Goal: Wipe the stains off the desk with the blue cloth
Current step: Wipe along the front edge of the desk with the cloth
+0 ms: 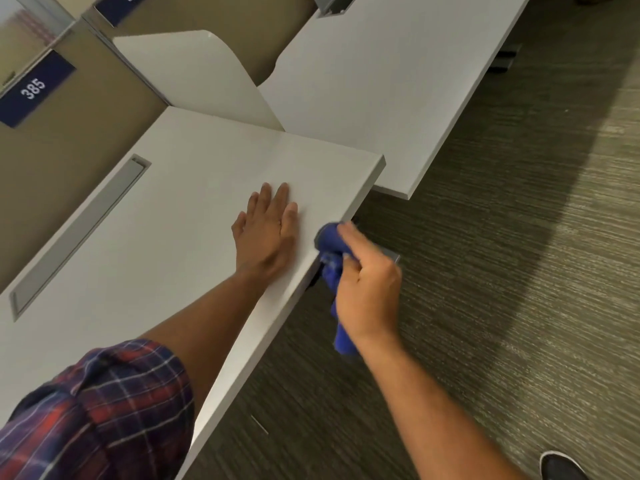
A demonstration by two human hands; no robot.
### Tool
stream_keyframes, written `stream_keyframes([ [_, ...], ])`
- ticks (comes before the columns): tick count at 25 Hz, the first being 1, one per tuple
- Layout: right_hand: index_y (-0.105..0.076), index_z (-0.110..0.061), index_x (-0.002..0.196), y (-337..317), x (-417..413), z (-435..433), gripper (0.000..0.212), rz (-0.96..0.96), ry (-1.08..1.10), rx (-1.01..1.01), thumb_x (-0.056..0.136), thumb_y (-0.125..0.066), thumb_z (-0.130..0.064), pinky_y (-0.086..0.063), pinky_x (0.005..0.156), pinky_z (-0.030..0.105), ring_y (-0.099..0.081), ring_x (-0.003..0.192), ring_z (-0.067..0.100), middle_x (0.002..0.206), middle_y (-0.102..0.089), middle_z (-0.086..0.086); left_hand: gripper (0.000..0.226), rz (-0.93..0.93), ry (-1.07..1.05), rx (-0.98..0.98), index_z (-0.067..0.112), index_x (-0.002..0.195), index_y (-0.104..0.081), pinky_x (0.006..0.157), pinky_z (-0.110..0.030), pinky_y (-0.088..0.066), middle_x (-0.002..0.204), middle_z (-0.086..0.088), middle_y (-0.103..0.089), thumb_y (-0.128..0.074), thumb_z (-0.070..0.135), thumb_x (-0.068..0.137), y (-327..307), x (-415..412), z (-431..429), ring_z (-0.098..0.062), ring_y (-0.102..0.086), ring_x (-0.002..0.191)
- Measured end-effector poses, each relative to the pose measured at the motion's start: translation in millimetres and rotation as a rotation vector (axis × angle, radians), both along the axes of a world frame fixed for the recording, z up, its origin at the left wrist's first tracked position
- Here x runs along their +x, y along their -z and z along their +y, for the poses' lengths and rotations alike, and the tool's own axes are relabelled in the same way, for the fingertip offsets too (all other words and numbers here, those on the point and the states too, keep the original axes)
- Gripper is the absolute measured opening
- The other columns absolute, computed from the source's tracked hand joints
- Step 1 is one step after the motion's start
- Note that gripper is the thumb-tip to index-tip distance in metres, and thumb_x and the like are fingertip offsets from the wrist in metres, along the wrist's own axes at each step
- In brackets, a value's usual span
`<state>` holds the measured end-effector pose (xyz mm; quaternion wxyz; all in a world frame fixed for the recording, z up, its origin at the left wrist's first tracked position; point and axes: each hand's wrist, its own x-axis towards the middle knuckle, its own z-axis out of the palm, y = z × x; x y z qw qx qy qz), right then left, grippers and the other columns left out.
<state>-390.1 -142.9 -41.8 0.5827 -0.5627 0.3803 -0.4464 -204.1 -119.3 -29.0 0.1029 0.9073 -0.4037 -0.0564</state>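
plaid sleeve (pixel 104 410), flat open left hand (pixel 266 233) on smooth desk (pixel 156 237); right hand (pixel 367 289) grip around crumpled blue cloth (pixel 330 251)

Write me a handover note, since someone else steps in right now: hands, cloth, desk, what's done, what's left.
Left hand: open, flat on the desk near its front edge.
Right hand: closed on the bunched blue cloth, pressed at the desk's front edge; the cloth's tail hangs below.
Done: cannot tell; no stains visible on the top.
Left: finish the edge, check the top up close.
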Motion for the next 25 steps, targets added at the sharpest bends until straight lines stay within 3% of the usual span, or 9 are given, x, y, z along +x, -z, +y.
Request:
stream_keyframes([
  [2,-0.071,0.001,0.119,-1,1,-22,0.036,0.001,0.058,-0.019,0.094,-0.049,0.013,-0.035,0.074,-0.009,-0.054,0.083,-0.032,0.076,-0.064,-0.023,0.07,0.042,0.011,0.011,0.038,0.168,-0.018,0.131,-0.048,-0.002,0.179,0.004,-0.007,-0.012,0.065,0.103,-3,0,1,-0.018,-0.002,0.165],
  [5,-0.072,-0.003,0.119,-8,7,-39,0.038,0.069,0.036,-0.042,0.095,-0.047,0.012,-0.038,0.071,-0.007,-0.063,0.084,-0.017,0.087,-0.064,-0.016,0.065,0.257,0.023,-0.125,0.037,0.166,-0.029,0.133,-0.05,-0.001,0.178,0.004,-0.014,-0.018,0.064,0.108,-17,3,9,-0.015,-0.006,0.165],
  [7,-0.07,-0.009,0.126,-9,16,-33,0.039,0.138,-0.023,-0.039,0.099,-0.046,0.007,-0.046,0.081,0.001,-0.067,0.096,0.002,0.108,-0.062,-0.01,0.06,0.383,0.044,-0.249,0.034,0.163,-0.038,0.133,-0.052,-0.012,0.175,0.006,-0.027,-0.026,0.06,0.111,-27,8,29,-0.015,-0.018,0.163],
  [10,-0.065,-0.011,0.135,-1,29,-8,0.041,0.235,0.016,-0.076,0.1,-0.05,0.006,-0.037,0.089,-0.002,-0.057,0.122,0.01,0.147,-0.057,0.001,0.062,0.28,0.09,-0.211,0.033,0.16,-0.044,0.131,-0.054,-0.021,0.171,0.005,-0.037,-0.028,0.063,0.108,-27,16,82,-0.017,-0.03,0.158],
  [13,-0.065,-0.01,0.135,5,34,29,0.042,0.27,0.045,-0.123,0.098,-0.055,0.007,-0.031,0.098,0.0,-0.054,0.134,0.018,0.157,-0.048,0.008,0.067,0.204,0.073,-0.185,0.035,0.158,-0.045,0.13,-0.057,-0.019,0.17,0.008,-0.037,-0.025,0.068,0.103,-21,33,140,-0.018,-0.029,0.158],
  [16,-0.063,-0.008,0.136,13,36,69,0.043,0.251,0.068,-0.157,0.096,-0.059,0.007,-0.026,0.096,-0.009,-0.04,0.133,0.003,0.155,-0.049,0.01,0.07,0.113,0.126,-0.092,0.037,0.163,-0.035,0.132,-0.054,-0.011,0.174,0.007,-0.027,-0.02,0.069,0.103,-7,39,166,-0.017,-0.021,0.162],
  [20,-0.057,-0.011,0.142,13,29,129,0.045,0.214,-0.039,-0.098,0.098,-0.059,0.002,-0.04,0.105,0.009,-0.047,0.139,0.013,0.157,-0.047,0.007,0.071,-0.031,0.156,0.002,0.041,0.166,-0.021,0.127,-0.038,-0.006,0.178,0.007,-0.016,-0.014,0.071,0.103,4,35,165,-0.014,-0.01,0.164],
  [23,-0.061,-0.009,0.139,8,8,141,0.045,0.051,-0.147,0.05,0.098,-0.054,0.008,-0.038,0.091,-0.005,-0.057,0.118,-0.016,0.147,-0.058,0.002,0.071,-0.03,0.146,-0.002,0.043,0.166,-0.021,0.125,-0.034,-0.005,0.178,0.008,-0.017,-0.012,0.072,0.102,4,39,168,-0.013,-0.01,0.164],
  [25,-0.065,-0.016,0.134,1,-5,122,0.046,-0.046,-0.054,0.113,0.097,-0.052,0.009,-0.039,0.086,-0.006,-0.059,0.105,-0.022,0.126,-0.067,-0.02,0.071,-0.023,0.159,0.002,0.044,0.166,-0.019,0.126,-0.036,-0.005,0.178,0.01,-0.015,-0.01,0.073,0.102,4,38,168,-0.012,-0.01,0.164],
])
